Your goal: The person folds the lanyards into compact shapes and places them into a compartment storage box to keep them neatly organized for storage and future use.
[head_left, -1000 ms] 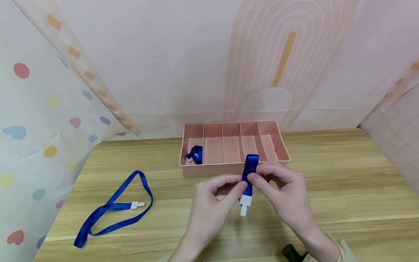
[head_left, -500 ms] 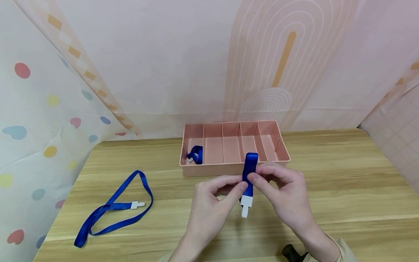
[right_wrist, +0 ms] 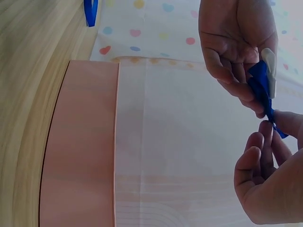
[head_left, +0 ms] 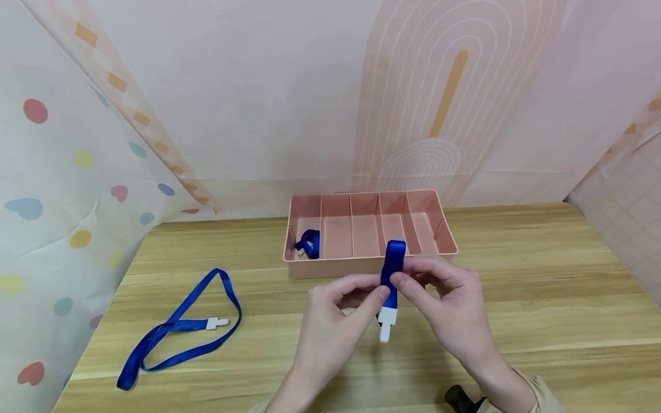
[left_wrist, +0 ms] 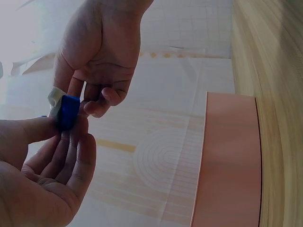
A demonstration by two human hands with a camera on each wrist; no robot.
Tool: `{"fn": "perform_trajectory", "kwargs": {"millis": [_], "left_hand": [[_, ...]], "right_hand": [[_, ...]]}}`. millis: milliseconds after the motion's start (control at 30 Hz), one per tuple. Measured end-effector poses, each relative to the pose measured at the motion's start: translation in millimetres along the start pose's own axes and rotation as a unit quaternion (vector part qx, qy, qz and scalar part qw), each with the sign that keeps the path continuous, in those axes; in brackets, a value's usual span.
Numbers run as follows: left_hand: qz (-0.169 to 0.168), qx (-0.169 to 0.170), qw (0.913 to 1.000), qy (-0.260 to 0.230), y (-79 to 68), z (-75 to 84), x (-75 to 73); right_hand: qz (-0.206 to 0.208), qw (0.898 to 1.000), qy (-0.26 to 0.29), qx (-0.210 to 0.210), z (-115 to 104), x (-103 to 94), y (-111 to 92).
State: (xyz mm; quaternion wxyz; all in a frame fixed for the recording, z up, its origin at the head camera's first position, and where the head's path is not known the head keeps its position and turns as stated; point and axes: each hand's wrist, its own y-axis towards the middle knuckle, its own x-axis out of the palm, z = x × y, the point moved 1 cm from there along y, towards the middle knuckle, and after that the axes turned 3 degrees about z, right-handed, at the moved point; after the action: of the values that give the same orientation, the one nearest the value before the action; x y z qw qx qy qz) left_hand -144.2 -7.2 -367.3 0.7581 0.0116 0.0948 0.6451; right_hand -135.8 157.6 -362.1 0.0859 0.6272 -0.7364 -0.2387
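Observation:
A blue lanyard [head_left: 395, 261], folded into a short flat bundle, is held up in front of the pink box, its white clip [head_left: 386, 322] pointing down toward me. My left hand [head_left: 335, 327] pinches its left edge between thumb and index finger. From the right side, my right hand [head_left: 451, 307] pinches the same bundle with thumb and fingers. In the left wrist view the folded lanyard [left_wrist: 69, 112] shows end-on between both hands; in the right wrist view the lanyard [right_wrist: 260, 87] and its white clip [right_wrist: 270, 71] lie between them.
The pink box [head_left: 335, 268] with several compartments stands at the table's back. Its leftmost compartment holds another coiled blue lanyard [head_left: 311, 243]. A loose blue lanyard [head_left: 181, 358] lies spread on the wooden table [head_left: 542, 275] at left. A black object [head_left: 461, 398] is by my right wrist.
Both hands keep their pinch on the folded lanyard and stay in nearly the same place. The bundle has only shifted very slightly.

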Motion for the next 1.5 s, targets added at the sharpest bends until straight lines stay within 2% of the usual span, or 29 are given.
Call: {"fn": "perform_trajectory", "kwargs": {"millis": [233, 367, 500, 667, 800, 967, 1033, 1200, 1500], "left_hand": [[0.017, -0.022, 0.9996, -0.01, 1.4, 0.5, -3.1], [0.021, -0.028, 0.9994, -0.007, 1.7, 1.0, -4.2], [0.021, -0.025, 0.9994, -0.006, 2.5, 0.6, -4.3], [0.018, -0.026, 0.9994, -0.01, 2.2, 0.0, -4.2], [0.014, -0.031, 0.9994, -0.011, 1.9, 0.0, -4.3], [0.012, -0.038, 0.9991, -0.014, 1.8, 0.1, -4.1], [0.011, -0.039, 0.9991, -0.014, 2.0, 0.1, -4.0], [0.008, -0.039, 0.9992, -0.008, 2.4, -0.4, -3.8], [-0.008, -0.037, 0.9993, -0.007, 2.5, -1.7, -2.4]], "right_hand": [[0.03, 0.999, -0.005, -0.024, -1.6, -1.8, 0.9], [0.051, 0.994, -0.005, -0.1, -3.4, -1.2, 2.5], [0.07, 0.978, -0.038, -0.192, -4.7, -0.7, 4.8], [0.071, 0.963, -0.071, -0.251, -4.4, 0.5, 5.5], [0.065, 0.957, -0.075, -0.272, -3.6, 1.4, 5.8], [0.087, 0.947, -0.073, -0.301, -4.4, 1.9, 7.0], [0.083, 0.945, -0.072, -0.309, -5.0, 2.0, 7.4], [0.052, 0.945, -0.087, -0.31, -5.7, 1.9, 7.6], [0.038, 0.938, -0.108, -0.329, -4.3, 2.2, 8.5]]}}
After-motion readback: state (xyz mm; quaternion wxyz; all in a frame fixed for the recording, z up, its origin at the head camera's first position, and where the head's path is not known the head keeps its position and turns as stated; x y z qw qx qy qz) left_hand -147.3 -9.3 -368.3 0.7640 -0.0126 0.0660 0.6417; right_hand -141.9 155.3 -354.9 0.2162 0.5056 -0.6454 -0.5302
